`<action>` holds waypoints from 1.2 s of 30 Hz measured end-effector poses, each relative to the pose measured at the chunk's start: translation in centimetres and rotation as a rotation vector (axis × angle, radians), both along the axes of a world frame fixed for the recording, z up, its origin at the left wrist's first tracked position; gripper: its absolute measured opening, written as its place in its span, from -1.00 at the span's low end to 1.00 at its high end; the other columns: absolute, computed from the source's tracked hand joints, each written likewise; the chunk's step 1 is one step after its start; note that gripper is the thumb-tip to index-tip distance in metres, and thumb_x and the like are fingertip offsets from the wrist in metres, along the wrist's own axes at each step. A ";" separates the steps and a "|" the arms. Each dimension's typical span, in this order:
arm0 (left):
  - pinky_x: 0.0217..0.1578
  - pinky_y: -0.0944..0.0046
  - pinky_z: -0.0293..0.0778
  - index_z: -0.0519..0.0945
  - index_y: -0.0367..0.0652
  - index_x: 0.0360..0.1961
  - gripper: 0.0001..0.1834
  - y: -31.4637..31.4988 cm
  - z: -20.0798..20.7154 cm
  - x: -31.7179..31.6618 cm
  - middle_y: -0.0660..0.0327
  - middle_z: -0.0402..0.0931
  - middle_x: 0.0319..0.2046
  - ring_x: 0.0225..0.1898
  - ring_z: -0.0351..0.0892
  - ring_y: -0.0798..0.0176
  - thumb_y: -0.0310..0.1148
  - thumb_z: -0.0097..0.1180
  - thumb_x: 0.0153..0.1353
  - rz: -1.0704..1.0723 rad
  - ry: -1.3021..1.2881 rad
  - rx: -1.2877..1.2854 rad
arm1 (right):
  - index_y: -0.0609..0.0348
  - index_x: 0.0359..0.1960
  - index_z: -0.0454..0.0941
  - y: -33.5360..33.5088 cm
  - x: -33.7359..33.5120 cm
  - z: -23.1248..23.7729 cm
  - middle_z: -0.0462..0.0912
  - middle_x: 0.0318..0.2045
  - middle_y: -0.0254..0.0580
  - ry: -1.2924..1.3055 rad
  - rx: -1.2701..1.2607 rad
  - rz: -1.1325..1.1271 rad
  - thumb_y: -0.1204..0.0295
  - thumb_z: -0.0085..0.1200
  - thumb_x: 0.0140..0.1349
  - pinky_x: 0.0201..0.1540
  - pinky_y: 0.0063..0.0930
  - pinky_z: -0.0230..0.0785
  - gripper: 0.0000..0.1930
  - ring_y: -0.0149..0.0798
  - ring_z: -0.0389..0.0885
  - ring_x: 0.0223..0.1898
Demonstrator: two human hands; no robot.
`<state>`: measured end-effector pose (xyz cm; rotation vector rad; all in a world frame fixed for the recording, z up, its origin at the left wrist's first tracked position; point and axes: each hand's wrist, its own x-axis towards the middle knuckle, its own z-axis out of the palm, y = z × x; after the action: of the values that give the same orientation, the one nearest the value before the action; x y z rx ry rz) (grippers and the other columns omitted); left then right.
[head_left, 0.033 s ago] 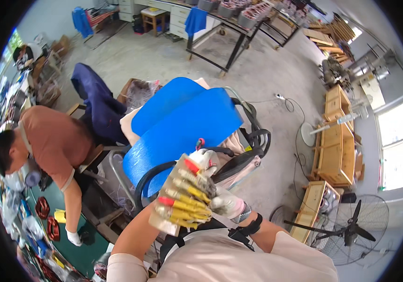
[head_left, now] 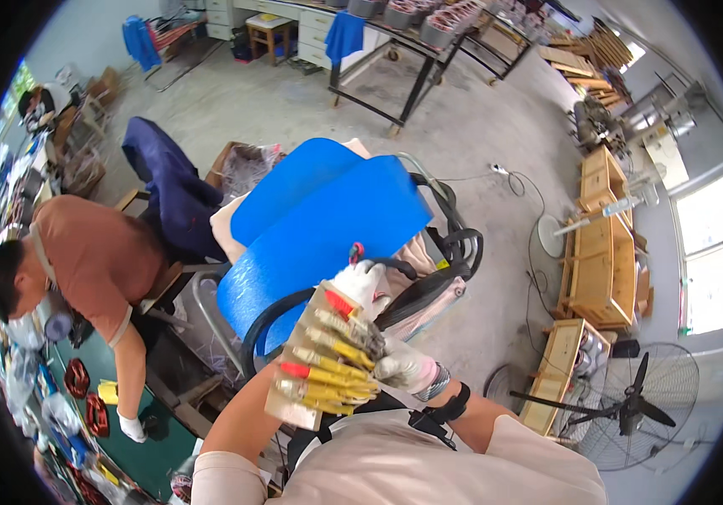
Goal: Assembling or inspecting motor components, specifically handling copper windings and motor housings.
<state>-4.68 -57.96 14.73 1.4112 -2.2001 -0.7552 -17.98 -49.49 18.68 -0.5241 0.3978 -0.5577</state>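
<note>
Your right hand [head_left: 403,366], in a white glove with a dark band at the wrist, is closed on the right edge of a flat tan card [head_left: 323,358] that you hold up in front of your chest. Your left hand [head_left: 360,279], also gloved in white, grips the card's top end, so both hands are clamped on the same piece, close together. The card is tilted, its upper end leaning right, and it carries rows of yellow sleeved wires [head_left: 332,370] lying across it, with a red tab near the top and another red tab on the left lower down. A small red tip [head_left: 355,250] sticks up just above your left glove.

Right behind the card stand large blue sheets [head_left: 319,223], curved and overlapping, resting in a frame of black tubing [head_left: 454,244]. A pale pink sheet shows at their left edge.

To your left a person in a rust-coloured shirt [head_left: 96,257] bends over a green bench [head_left: 117,396], one white-gloved hand [head_left: 132,427] down on it, with reddish coils [head_left: 83,396] lying beside. A dark blue cloth [head_left: 168,189] hangs over a chair behind that person.

To your right, well apart, sit stacked wooden crates [head_left: 601,244] and a black floor fan [head_left: 631,404]. A white cable [head_left: 521,181] trails over the concrete floor.
</note>
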 end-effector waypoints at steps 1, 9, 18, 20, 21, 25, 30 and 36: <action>0.02 -0.06 0.47 0.55 -0.16 0.08 -0.50 -1.2 -0.1 -1.3 0.04 0.53 0.02 0.04 0.55 -0.05 -0.29 0.30 0.08 -0.041 -0.014 -0.123 | 0.33 0.45 0.18 0.1 0.1 0.8 0.40 0.36 -0.13 0.009 0.020 -0.039 0.03 0.53 -0.04 0.40 -0.29 0.24 0.10 -0.26 0.39 0.34; 0.05 0.06 0.38 0.65 -0.04 -0.17 -0.81 -4.9 -4.3 -6.1 0.24 0.61 -0.19 -0.03 0.54 0.17 -0.31 0.04 0.26 -0.230 -0.424 -0.345 | 0.29 0.47 0.14 0.1 -0.4 1.6 0.37 0.39 -0.17 -0.049 0.128 0.029 0.14 0.59 -0.09 0.41 -0.29 0.20 0.13 -0.26 0.38 0.35; -0.34 0.08 0.56 0.61 -0.24 -0.15 -0.75 -3.9 4.5 1.0 0.04 0.65 -0.38 -0.40 0.68 0.07 -0.26 0.06 0.40 0.199 0.293 -0.128 | 0.31 0.50 0.05 -0.7 2.2 1.7 0.32 0.42 -0.13 -0.139 0.051 0.210 -0.01 0.53 -0.05 0.45 -0.26 0.13 0.19 -0.24 0.32 0.38; -0.42 0.25 0.52 0.56 -0.30 -0.06 -0.75 -2.0 7.3 6.9 0.19 0.57 -0.45 -0.45 0.62 0.32 -0.31 0.05 0.42 0.394 0.739 0.381 | 0.29 0.54 -0.08 -0.5 3.5 2.6 0.15 0.50 -0.13 -0.137 0.034 0.224 0.02 0.48 0.00 0.52 -0.28 -0.01 0.22 -0.24 0.16 0.48; -0.49 0.40 0.42 0.52 -0.28 0.00 -0.76 -0.2 8.4 9.7 0.29 0.47 -0.46 -0.51 0.46 0.48 -0.36 0.04 0.43 0.446 0.999 0.394 | 0.29 0.54 -0.10 -0.5 4.3 3.5 0.13 0.51 -0.14 -0.139 0.024 0.237 0.03 0.47 0.02 0.53 -0.28 -0.03 0.21 -0.24 0.14 0.49; -0.52 0.43 0.31 0.48 -0.22 0.00 -0.79 10.0 13.6 18.9 0.36 0.41 -0.47 -0.56 0.35 0.50 -0.40 0.01 0.41 0.846 1.071 0.235 | 0.30 0.55 -0.14 -1.2 7.2 5.2 0.08 0.54 -0.16 -0.061 0.001 0.381 0.15 0.45 0.06 0.55 -0.26 -0.08 0.18 -0.22 0.10 0.52; -0.55 0.42 0.35 0.48 -0.15 -0.16 -0.87 24.0 12.6 23.8 0.38 0.37 -0.54 -0.60 0.37 0.47 -0.37 0.11 0.34 1.255 1.252 0.070 | 0.31 0.50 0.04 -0.7 10.5 2.2 0.26 0.46 -0.10 -0.003 0.009 0.538 0.32 0.36 0.13 0.51 -0.25 0.06 -0.04 -0.19 0.25 0.46; -0.25 0.26 0.49 0.59 -0.28 -0.16 -0.75 33.4 -10.8 22.9 0.23 0.58 -0.35 -0.35 0.49 0.34 -0.34 0.25 0.24 1.435 1.397 0.379 | 0.33 0.45 0.16 2.0 16.2 4.1 0.42 0.35 -0.09 0.006 -0.041 0.634 0.32 0.37 0.18 0.41 -0.31 0.23 -0.14 -0.23 0.41 0.33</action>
<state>18.21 -24.53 3.88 1.3945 0.1240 -0.9942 -1.79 -47.48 22.82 -0.6540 0.2059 0.0474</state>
